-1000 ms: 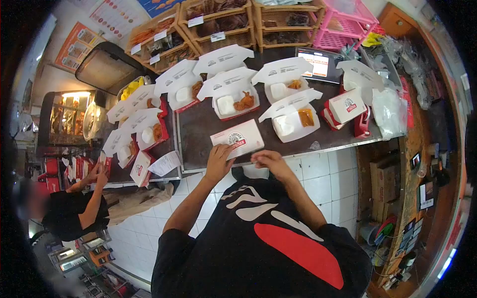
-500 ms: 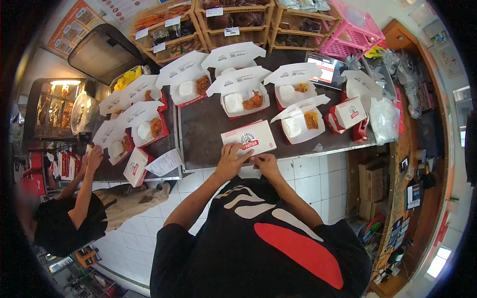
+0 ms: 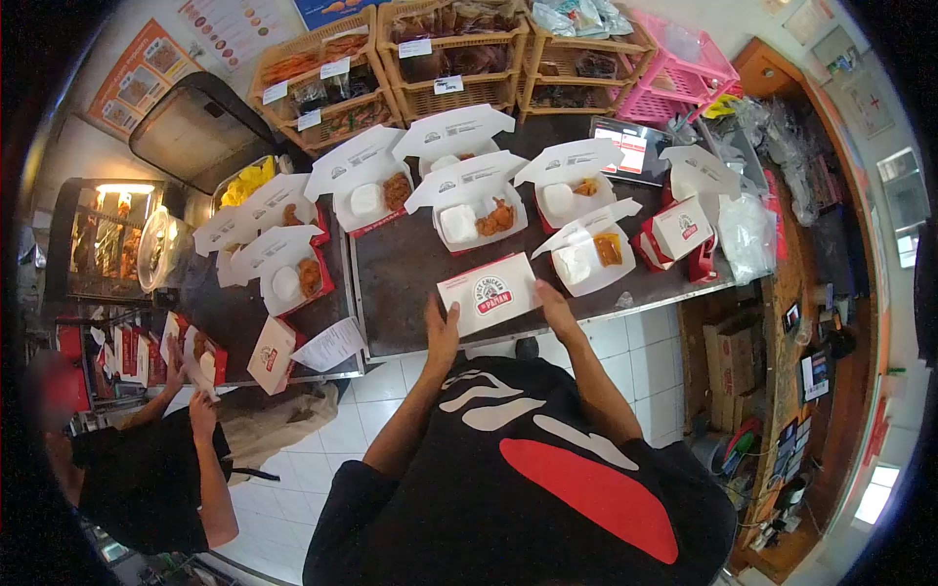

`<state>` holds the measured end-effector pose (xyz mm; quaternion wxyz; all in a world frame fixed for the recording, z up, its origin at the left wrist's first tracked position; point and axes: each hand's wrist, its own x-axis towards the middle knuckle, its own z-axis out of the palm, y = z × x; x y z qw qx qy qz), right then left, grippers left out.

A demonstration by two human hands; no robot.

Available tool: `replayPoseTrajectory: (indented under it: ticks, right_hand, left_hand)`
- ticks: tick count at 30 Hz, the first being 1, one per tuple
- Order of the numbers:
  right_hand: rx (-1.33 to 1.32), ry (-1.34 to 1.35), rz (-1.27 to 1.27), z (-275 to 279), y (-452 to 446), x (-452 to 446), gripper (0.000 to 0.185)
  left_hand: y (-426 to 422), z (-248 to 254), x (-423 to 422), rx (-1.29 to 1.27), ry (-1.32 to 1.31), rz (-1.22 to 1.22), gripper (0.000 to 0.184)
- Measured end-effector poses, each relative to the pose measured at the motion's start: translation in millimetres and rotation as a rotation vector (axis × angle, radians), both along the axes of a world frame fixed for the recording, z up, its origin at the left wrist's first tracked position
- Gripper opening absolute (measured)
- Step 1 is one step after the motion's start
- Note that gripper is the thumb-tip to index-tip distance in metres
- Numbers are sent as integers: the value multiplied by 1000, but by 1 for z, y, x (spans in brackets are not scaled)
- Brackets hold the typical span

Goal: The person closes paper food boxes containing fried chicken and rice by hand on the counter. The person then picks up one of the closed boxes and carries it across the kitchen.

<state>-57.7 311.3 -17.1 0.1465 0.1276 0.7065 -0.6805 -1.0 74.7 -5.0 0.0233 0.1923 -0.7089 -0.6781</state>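
Note:
A closed white-and-red chicken meal box [image 3: 469, 311] sits at the counter's front edge, its printed lid facing up. My left hand [image 3: 443, 324] grips the box's left end, thumb at the near corner and fingers along the side. At the opposite end, my right hand [image 3: 555, 309] holds the right side. Just behind it stands an open box with rice and fried chicken [image 3: 495, 217]. Right of my hands is another open box with rice and an orange-brown piece of food [image 3: 608, 250].
More open meal boxes [image 3: 397, 191] line the dark counter [image 3: 405, 317]. Closed boxes [image 3: 681, 230] stand right, near a tablet [image 3: 630, 152]. Tiered baskets [image 3: 459, 73] rise behind. At left, a co-worker [image 3: 156, 469] handles a box beside a paper slip [image 3: 330, 335].
My hands have moved from the box's near edge out to its two ends. At left, the co-worker has taken an open box off the counter and brought it closer to themselves.

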Motion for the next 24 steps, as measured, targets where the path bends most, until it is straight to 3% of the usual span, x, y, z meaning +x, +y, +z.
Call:
replayPoseTrajectory:
  ticks: [1, 2, 5, 10, 12, 13, 15, 16, 18, 22, 24]
  right_hand:
    - [-4, -77, 66, 7, -8, 0, 51]
    - [-9, -149, 135, 15, -15, -3, 55]
    - [-43, -191, 344, 16, -43, -14, 63]
    - [95, -156, 561, 10, -124, -37, 58]
    - [489, 375, 421, -16, -125, -54, 53]
    - [681, 640, 335, -12, -123, -63, 51]
    - [818, 666, 139, 7, -102, -76, 38]
    - [841, 629, 250, 0, -89, -82, 34]
    - [880, 549, 466, -19, -74, -90, 27]
    - [865, 678, 494, -38, -76, -56, 23]
    - [814, 673, 456, -31, -68, -32, 21]
  left_hand:
    - [-4, -14, -3, 302, -194, 2, 56]
    - [-6, -27, -4, 164, -157, 21, 57]
    - [-44, -24, -3, 137, -195, 11, 55]
    - [-139, -34, 4, 245, -142, 239, 49]
    - [-163, -42, 5, 301, -45, 283, 45]
    - [-171, -36, 3, 273, -70, 264, 45]
    - [-185, -27, 7, 225, -134, 231, 46]
    - [-185, -16, 6, 176, -221, 243, 47]
    - [-185, -21, 5, 87, -106, 265, 48]
    - [-167, -17, 1, -212, -14, 484, 50]
    - [-152, -8, 1, -481, 59, 525, 50]
